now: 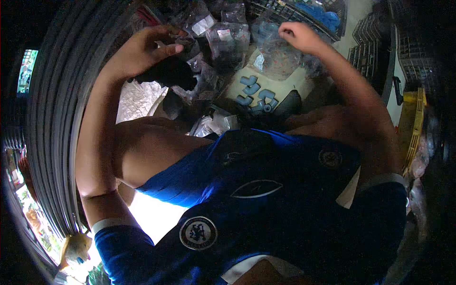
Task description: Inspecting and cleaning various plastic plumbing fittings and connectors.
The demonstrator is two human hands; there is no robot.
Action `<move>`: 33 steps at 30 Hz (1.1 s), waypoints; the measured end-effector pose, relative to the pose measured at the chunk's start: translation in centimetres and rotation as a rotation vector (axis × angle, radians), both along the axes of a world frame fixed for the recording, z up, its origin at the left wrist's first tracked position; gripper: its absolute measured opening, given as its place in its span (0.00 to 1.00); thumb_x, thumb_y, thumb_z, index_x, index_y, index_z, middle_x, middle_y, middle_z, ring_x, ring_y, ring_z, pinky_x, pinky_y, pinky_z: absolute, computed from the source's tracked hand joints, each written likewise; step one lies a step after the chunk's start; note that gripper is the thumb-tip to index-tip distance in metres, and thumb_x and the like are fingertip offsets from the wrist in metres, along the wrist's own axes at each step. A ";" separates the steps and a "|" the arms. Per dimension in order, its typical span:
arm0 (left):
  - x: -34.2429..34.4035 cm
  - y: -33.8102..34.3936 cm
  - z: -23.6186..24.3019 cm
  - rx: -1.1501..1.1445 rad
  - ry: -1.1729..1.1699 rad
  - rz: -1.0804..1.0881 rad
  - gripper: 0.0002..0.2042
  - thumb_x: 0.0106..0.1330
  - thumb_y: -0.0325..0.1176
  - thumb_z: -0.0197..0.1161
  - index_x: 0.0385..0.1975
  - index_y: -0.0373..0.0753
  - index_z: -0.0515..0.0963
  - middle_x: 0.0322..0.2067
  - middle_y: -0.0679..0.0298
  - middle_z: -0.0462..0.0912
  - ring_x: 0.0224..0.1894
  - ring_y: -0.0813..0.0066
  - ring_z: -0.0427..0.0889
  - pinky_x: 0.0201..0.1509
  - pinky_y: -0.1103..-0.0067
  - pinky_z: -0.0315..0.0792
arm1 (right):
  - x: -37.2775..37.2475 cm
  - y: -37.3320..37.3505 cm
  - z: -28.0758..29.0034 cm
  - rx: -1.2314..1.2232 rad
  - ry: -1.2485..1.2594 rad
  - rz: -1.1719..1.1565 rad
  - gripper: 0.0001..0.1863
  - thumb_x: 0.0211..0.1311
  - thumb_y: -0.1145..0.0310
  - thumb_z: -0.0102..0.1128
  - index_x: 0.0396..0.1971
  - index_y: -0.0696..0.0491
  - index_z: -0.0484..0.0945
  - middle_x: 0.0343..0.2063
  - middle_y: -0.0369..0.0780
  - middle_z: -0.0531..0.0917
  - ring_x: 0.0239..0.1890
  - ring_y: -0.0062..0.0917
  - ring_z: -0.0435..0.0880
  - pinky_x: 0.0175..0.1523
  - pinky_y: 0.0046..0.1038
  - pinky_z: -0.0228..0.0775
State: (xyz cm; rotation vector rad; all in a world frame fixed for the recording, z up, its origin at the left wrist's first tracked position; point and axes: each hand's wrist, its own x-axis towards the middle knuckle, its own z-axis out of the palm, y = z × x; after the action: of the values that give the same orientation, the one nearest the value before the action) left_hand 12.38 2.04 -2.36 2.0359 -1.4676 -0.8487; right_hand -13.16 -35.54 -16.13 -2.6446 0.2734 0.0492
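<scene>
At the upper left my left hand (142,52) reaches out with thumb and fingers apart. It is just above a dark, crumpled black item (166,73) and beside clear plastic bags (228,42). My right hand (301,37) is raised at the upper right, its fingers curled in. Right by it lies a large clear plastic bag (278,59); whether the fingers pinch anything is hidden. Between my legs, several grey pipe elbows (251,84) lie loose on a pale surface (237,88).
A stack of long dark pipes (57,118) curves along my left side. Black crates (368,35) stand at the right, with a yellow crate (415,128) nearer me. Another crate at the top holds blue plastic (320,16). A crumpled silvery sheet (140,99) lies beside my left forearm.
</scene>
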 end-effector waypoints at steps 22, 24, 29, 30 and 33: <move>-1.0 -3.2 -0.3 -0.052 0.198 -0.099 0.18 0.69 0.34 0.68 0.56 0.36 0.79 0.53 0.60 0.82 0.52 0.72 0.80 0.57 0.75 0.75 | 7.0 -13.2 -14.8 -0.135 -0.018 -0.312 0.19 0.49 0.67 0.72 0.43 0.56 0.85 0.33 0.51 0.87 0.39 0.44 0.88 0.44 0.42 0.79; -1.2 -3.5 -0.5 -0.079 0.195 -0.108 0.18 0.69 0.35 0.68 0.56 0.35 0.79 0.52 0.57 0.83 0.52 0.69 0.82 0.57 0.74 0.75 | 7.5 -12.8 -14.5 -0.240 -0.104 -0.288 0.18 0.47 0.71 0.68 0.41 0.54 0.86 0.33 0.51 0.87 0.40 0.44 0.87 0.46 0.43 0.78; -1.1 -3.9 -0.4 0.077 0.310 -0.025 0.19 0.69 0.33 0.67 0.57 0.35 0.78 0.53 0.57 0.82 0.55 0.68 0.80 0.60 0.72 0.74 | 8.3 -9.8 -13.4 -0.379 0.021 -0.728 0.16 0.48 0.70 0.70 0.41 0.53 0.87 0.37 0.51 0.87 0.43 0.45 0.87 0.50 0.42 0.79; -1.1 -3.9 -0.4 0.066 0.279 -0.041 0.18 0.69 0.33 0.67 0.57 0.35 0.78 0.53 0.57 0.82 0.55 0.68 0.80 0.60 0.73 0.74 | 8.3 -9.5 -13.2 -0.363 0.144 -0.770 0.16 0.49 0.70 0.70 0.41 0.53 0.87 0.37 0.51 0.87 0.43 0.45 0.87 0.50 0.43 0.79; -1.3 -3.9 -0.2 0.061 0.214 -0.057 0.19 0.69 0.33 0.67 0.57 0.35 0.78 0.53 0.57 0.82 0.55 0.68 0.80 0.59 0.73 0.74 | 7.8 -8.8 -13.0 -0.503 0.593 -0.382 0.18 0.51 0.69 0.70 0.45 0.51 0.87 0.39 0.52 0.87 0.44 0.47 0.87 0.51 0.44 0.79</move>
State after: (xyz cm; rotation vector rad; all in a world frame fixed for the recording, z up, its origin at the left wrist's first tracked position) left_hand 11.10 -1.88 -2.54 1.8870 -1.4012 -1.1104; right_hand -5.32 -44.36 -29.15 -2.9452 1.1075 0.7284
